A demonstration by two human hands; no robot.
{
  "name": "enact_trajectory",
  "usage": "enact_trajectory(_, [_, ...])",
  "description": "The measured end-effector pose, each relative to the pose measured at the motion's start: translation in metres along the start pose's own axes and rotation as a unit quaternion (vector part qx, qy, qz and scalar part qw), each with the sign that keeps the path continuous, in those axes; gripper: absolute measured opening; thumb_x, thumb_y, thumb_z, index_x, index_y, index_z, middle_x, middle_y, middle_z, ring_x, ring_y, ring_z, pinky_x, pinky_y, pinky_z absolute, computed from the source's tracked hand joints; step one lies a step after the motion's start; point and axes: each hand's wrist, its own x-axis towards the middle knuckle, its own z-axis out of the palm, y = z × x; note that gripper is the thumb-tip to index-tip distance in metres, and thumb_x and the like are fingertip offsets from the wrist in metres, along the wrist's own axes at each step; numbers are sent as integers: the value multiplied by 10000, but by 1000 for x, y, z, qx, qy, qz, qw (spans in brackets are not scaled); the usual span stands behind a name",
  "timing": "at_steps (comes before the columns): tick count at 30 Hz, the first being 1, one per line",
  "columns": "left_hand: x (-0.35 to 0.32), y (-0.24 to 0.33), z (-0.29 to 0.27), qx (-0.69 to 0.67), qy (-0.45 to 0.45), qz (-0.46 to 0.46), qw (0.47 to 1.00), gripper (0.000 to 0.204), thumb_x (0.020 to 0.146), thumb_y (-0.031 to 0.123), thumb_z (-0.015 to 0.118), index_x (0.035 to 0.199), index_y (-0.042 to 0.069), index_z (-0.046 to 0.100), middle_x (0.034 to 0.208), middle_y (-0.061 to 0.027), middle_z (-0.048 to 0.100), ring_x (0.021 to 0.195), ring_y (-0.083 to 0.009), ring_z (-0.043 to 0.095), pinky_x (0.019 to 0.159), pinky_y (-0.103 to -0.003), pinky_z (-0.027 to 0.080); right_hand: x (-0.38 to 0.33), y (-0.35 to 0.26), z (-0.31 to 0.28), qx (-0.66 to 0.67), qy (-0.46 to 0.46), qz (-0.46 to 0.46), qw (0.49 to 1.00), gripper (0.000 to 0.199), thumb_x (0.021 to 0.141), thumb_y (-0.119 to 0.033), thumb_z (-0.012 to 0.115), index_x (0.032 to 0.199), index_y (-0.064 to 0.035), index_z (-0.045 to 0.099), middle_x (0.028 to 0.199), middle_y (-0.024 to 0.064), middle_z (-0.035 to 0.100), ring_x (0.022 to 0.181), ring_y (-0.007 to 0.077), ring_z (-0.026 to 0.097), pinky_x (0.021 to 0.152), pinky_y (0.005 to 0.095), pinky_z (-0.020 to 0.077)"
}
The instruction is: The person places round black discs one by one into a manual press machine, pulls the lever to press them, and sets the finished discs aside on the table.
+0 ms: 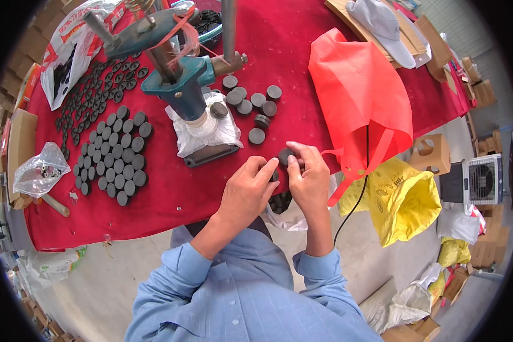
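Bench (302, 34): I see it draped in red cloth, stretching away beyond both grips.
Red bag (359, 97): slumped on the bench just right of the right grip and farther out.
Press (176, 80): a teal hand press, standing up and to the left of my grips, its base on a white plastic sheet.
Disc rows (117, 157): dark round discs packed flat, well to the left of the left grip.
Loose discs (253, 102): a small scatter just beyond the grips, near the press base.
Left grip (248, 188): my left hand, fingers curled in, fingertips touching the edge of the held disc.
Right grip (309, 174): my right hand, thumb and fingers pinched on the same disc.
Held disc (285, 155): dark, round, caught between both grips at the fingertips, at the near edge of the bench.
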Motion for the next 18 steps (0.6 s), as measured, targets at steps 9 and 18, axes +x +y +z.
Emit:
enact_trajectory(9, [21, -8, -7, 126, 42, -51, 990, 489, 861, 103, 764, 1306, -24, 608, 986, -167, 549, 857, -352, 644, 725, -444, 547, 72, -37, 29, 33, -20, -190, 981, 355, 885, 5, 690, 1237, -40, 688, 1165, 169, 669, 959, 306, 692, 820, 386, 565])
enact_trajectory(18, [2, -6, -17, 51, 78, -24, 995, 410, 850, 78, 751, 1225, -35, 629, 1132, -200, 609, 1001, -368, 651, 856, -442, 555, 107, -33, 76, -57, -125, -340, 930, 267, 814, -14, 704, 1076, -55, 731, 1113, 131, 686, 1093, 354, 632, 947, 458, 508])
